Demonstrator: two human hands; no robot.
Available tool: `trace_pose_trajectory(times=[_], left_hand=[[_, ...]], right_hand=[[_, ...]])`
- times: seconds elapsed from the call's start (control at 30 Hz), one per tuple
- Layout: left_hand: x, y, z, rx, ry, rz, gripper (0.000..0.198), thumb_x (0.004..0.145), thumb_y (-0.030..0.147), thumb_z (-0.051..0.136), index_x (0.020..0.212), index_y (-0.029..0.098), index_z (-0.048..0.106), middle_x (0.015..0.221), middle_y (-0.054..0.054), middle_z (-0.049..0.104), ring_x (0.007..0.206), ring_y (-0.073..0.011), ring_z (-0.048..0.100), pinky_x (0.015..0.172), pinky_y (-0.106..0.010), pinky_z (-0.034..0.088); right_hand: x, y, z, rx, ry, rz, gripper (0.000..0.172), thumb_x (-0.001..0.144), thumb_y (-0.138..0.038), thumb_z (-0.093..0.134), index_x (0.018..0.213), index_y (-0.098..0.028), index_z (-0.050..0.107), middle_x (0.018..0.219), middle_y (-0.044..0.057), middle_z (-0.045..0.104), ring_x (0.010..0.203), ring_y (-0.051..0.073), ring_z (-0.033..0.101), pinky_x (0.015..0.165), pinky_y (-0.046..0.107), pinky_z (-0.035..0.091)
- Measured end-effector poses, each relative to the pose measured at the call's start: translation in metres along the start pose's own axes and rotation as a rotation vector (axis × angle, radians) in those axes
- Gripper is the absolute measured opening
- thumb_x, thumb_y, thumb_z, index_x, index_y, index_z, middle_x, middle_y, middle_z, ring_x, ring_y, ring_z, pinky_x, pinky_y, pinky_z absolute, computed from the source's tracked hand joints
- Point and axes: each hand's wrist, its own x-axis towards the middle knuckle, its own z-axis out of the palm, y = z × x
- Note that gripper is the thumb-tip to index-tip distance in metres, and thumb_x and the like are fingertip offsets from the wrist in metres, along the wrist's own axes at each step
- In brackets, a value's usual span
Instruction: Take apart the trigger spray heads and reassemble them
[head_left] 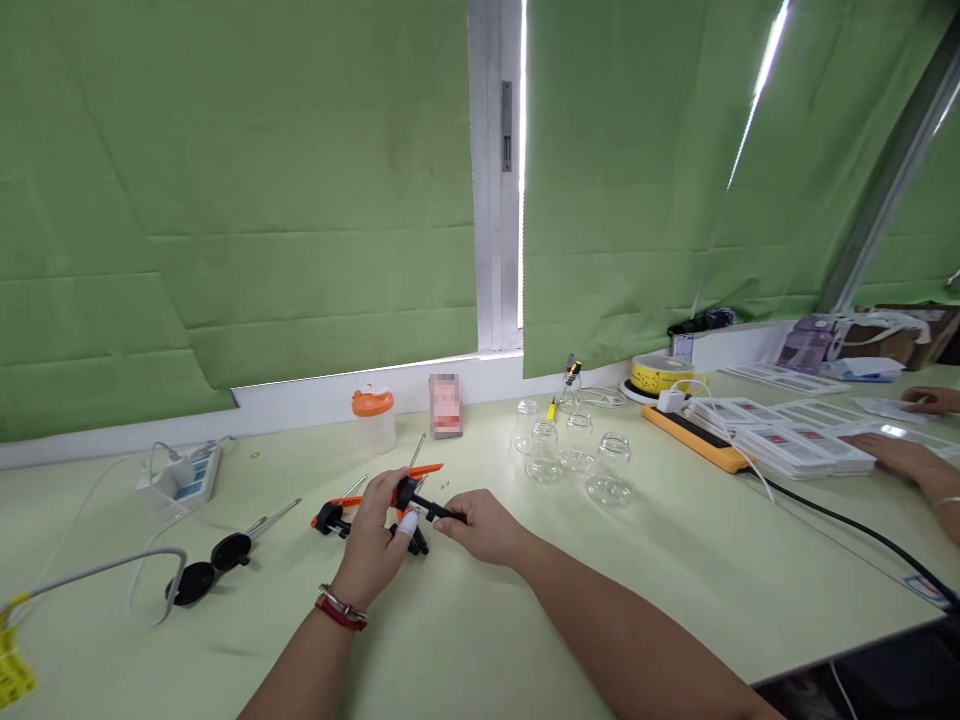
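Between my two hands is a black rod-like part (pixel 433 507) with a round black head. My left hand (pixel 376 535), a white wrap on its thumb, grips the round end. My right hand (pixel 480 525) pinches the thin end. Beneath and behind them, partly hidden by my left hand, are orange and black parts with thin metal rods. One such black piece (pixel 328 518) with an orange strip rests just left of my left hand. Farther left lie two round black pieces (pixel 214 572) with metal rods.
An orange-lidded cup (pixel 373 420) and a small box (pixel 446 406) stand at the back. Several glass jars (pixel 577 445) are right of centre. An orange power strip (pixel 694 440), stacked white trays (pixel 799 440) and another person's hands (pixel 892 455) are at right; a white power strip (pixel 196 478) is left.
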Motion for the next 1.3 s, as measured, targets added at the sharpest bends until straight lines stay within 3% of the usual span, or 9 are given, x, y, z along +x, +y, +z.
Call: trace_pose_trajectory(times=[0.13,0.3,0.5,0.67,0.77,0.87,0.97,1.13,1.3], left_hand=[[0.0,-0.005,-0.002,0.084,-0.078,-0.031,0.043,0.08,0.021,0.048,0.123,0.028,0.047,0.118,-0.007,0.046,0.107,-0.0228,0.05,0.089,-0.039,0.044],[0.003,-0.017,-0.005,0.136,-0.017,-0.061,0.039,0.078,0.021,0.048,0.117,0.025,0.052,0.113,-0.007,0.051,0.106,-0.0227,0.051,0.092,-0.038,0.042],[0.009,-0.041,-0.023,0.47,0.136,-0.352,0.039,0.075,0.027,0.049,0.112,0.021,0.056,0.111,-0.009,0.057,0.098,-0.0256,0.056,0.092,-0.041,0.038],[0.009,-0.053,-0.03,0.666,0.092,-0.512,0.037,0.076,0.031,0.049,0.111,0.022,0.057,0.107,-0.012,0.06,0.102,-0.0315,0.054,0.09,-0.05,0.031],[0.008,-0.056,-0.029,0.736,0.051,-0.537,0.037,0.078,0.035,0.047,0.111,0.022,0.057,0.108,-0.013,0.06,0.102,-0.0321,0.053,0.087,-0.05,0.031],[0.008,-0.06,-0.027,0.751,0.029,-0.557,0.035,0.078,0.03,0.046,0.11,0.024,0.056,0.11,-0.012,0.06,0.103,-0.0295,0.053,0.087,-0.047,0.031],[0.009,-0.063,-0.025,0.738,-0.004,-0.56,0.035,0.075,0.024,0.047,0.109,0.026,0.054,0.113,-0.009,0.06,0.105,-0.0272,0.053,0.089,-0.046,0.03],[0.008,-0.067,-0.023,0.752,-0.059,-0.562,0.035,0.072,0.02,0.048,0.106,0.026,0.054,0.111,-0.008,0.061,0.105,-0.028,0.051,0.088,-0.048,0.029],[0.006,-0.068,-0.022,0.77,-0.095,-0.54,0.034,0.07,0.018,0.048,0.103,0.025,0.053,0.106,-0.009,0.063,0.108,-0.0285,0.048,0.09,-0.052,0.024]], right_hand=[[0.002,0.003,-0.001,-0.058,0.02,-0.028,0.032,0.076,-0.043,0.057,0.055,-0.018,0.052,0.051,-0.004,0.035,0.05,0.009,0.029,0.048,0.023,0.022],[0.005,0.005,-0.001,0.088,0.065,-0.019,0.029,0.076,-0.047,0.057,0.074,-0.019,0.062,0.058,-0.003,0.047,0.053,0.01,0.037,0.051,0.023,0.029],[0.015,0.014,-0.025,0.463,0.313,0.139,0.036,0.078,-0.051,0.051,0.089,-0.017,0.058,0.081,0.004,0.06,0.056,0.009,0.047,0.052,0.024,0.036],[0.018,0.015,-0.048,0.461,0.448,0.213,0.04,0.077,-0.051,0.05,0.094,-0.016,0.058,0.091,0.007,0.059,0.066,0.011,0.051,0.056,0.025,0.04],[0.006,0.012,-0.047,0.263,0.366,0.232,0.05,0.08,-0.053,0.045,0.115,-0.019,0.053,0.107,0.009,0.057,0.084,0.016,0.055,0.069,0.03,0.044],[-0.016,0.012,-0.036,0.006,0.175,0.201,0.067,0.085,-0.055,0.037,0.141,-0.02,0.025,0.127,0.011,0.048,0.108,0.022,0.05,0.089,0.036,0.04],[-0.038,0.01,-0.022,-0.313,-0.045,0.206,0.077,0.086,-0.057,0.032,0.145,-0.014,0.008,0.148,0.013,0.022,0.134,0.027,0.021,0.108,0.044,0.019],[-0.055,0.002,-0.006,-0.647,-0.28,0.098,0.081,0.086,-0.06,0.025,0.144,-0.01,-0.003,0.151,0.011,-0.007,0.138,0.028,-0.012,0.108,0.051,-0.01],[-0.058,0.003,0.003,-0.728,-0.388,-0.076,0.084,0.084,-0.063,0.026,0.144,-0.012,-0.002,0.15,0.011,-0.008,0.137,0.029,-0.015,0.105,0.054,-0.017]])
